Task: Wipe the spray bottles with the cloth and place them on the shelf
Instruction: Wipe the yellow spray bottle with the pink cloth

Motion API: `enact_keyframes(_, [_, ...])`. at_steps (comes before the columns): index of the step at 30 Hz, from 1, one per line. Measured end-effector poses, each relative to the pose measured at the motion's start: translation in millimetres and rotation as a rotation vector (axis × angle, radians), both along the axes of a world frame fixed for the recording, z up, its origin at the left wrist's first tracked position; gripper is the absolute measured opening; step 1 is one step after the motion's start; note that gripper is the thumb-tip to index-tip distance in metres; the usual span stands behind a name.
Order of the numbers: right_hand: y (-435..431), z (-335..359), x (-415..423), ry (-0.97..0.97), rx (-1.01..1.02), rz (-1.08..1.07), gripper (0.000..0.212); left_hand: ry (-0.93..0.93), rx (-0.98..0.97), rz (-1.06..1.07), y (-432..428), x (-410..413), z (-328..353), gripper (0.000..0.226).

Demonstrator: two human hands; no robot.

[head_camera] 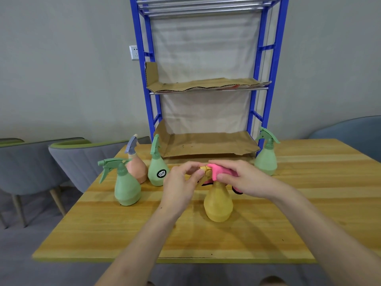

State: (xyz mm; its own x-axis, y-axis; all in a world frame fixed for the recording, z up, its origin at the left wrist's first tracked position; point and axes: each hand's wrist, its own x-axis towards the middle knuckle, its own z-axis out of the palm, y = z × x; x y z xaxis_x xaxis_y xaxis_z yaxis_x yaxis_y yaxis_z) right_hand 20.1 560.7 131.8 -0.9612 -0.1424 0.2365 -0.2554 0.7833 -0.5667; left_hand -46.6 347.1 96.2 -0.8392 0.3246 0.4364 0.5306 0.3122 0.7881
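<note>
Left hand [181,182] pinches the yellow bottle [218,201] at its nozzle; right hand [241,178] presses the pink cloth [216,171] onto it.

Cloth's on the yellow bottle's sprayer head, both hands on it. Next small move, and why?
Probably draw the pink cloth down over the body of the yellow bottle: the right hand holds the cloth only over the sprayer head, the left hand pinches the nozzle, and the body stands uncovered on the table.

Held both bare forearms out forward, wrists converging, hands nearly touching. Pinched head of yellow spray bottle [218,203] with left hand [181,182], fingertips curled. Gripped pink cloth [216,171] with right hand [245,178], palm down, fingers bent.
</note>
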Motion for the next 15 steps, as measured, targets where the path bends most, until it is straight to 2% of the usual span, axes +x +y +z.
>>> enact_keyframes(2, [0,2,4,-0.065,-0.100,0.015,0.042,-0.002,-0.005,0.008,0,0,0,0.015])
enact_keyframes(4, [-3,3,6,-0.019,-0.113,0.013,0.036,-0.011,0.006,0.008,2,1,2,0.014])
enact_keyframes(11, [-7,-2,-7,0.049,0.128,-0.074,0.020,-0.016,0.039,0.013,3,3,3,0.017])
enact_keyframes(15, [-18,-3,-7,0.063,0.225,-0.146,0.024,-0.006,0.054,0.016,5,4,0,0.019])
